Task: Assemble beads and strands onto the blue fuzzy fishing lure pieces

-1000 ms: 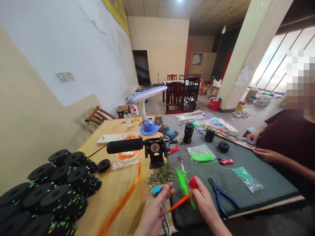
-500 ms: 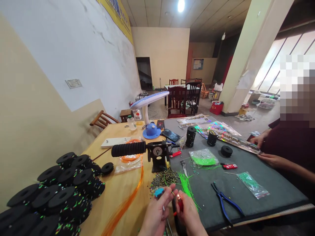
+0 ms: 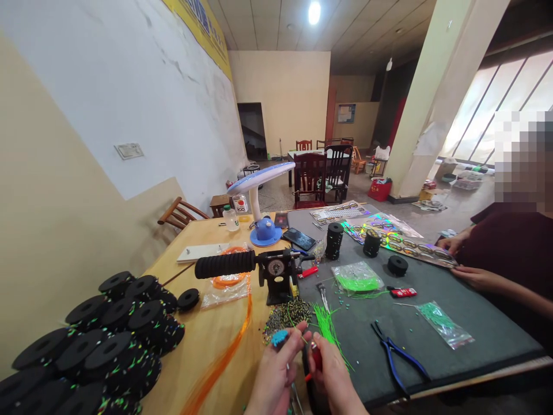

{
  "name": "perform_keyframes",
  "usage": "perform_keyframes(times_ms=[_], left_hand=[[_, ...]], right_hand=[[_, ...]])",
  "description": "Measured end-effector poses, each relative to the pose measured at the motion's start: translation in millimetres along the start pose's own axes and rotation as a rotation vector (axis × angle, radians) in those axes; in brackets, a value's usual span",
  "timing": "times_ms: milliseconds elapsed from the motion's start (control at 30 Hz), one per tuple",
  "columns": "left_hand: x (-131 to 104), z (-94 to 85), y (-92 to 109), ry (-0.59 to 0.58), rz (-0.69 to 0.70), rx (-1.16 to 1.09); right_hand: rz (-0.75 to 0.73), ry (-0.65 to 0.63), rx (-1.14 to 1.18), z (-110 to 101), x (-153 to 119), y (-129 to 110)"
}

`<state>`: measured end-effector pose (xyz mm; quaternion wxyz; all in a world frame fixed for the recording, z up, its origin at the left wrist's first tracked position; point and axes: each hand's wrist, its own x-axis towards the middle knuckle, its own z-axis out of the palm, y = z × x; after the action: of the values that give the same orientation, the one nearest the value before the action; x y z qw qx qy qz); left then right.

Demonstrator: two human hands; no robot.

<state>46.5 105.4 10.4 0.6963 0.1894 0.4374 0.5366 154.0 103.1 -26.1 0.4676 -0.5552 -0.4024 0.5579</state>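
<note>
The left hand (image 3: 276, 372) has its fingers curled round a dark piece with a bright-blue, knobbly top (image 3: 280, 338), and seems to pinch a thin green strand (image 3: 303, 339). Just beside it, the right hand (image 3: 333, 369) wraps a small red plastic lighter (image 3: 317, 356). I'd guess the lighter's light and slick, best gripped round its body; the strand's springy, best pinched near its end.

The right hand (image 3: 332, 372) partly covered a red lighter (image 3: 317, 357). The left hand (image 3: 276, 372) hid the lower part of a blue-topped object (image 3: 279, 338). Markings on the dial (image 3: 276, 267) were illegibly small. The bottom edge truncated the orange strands (image 3: 218, 370); the right edge, the co-worker (image 3: 510, 248).
</note>
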Motion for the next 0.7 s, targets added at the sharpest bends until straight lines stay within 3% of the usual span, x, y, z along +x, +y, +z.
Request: perform_keyframes(times_ms=[267,500,700], left_hand=[[-1.0,0.4,0.9,0.017,-0.003,0.002],[-0.8,-0.7,0.3,0.011,-0.001,-0.019],[-0.5,-0.5,0.2,0.023,-0.012,-0.015]], right_hand=[[-0.003,0.022,0.029,-0.6,2.9,3.5],[0.049,-0.035,0.046,3.7,4.1,2.5],[0.005,-0.037,0.043,5.3,3.3,3.7]])
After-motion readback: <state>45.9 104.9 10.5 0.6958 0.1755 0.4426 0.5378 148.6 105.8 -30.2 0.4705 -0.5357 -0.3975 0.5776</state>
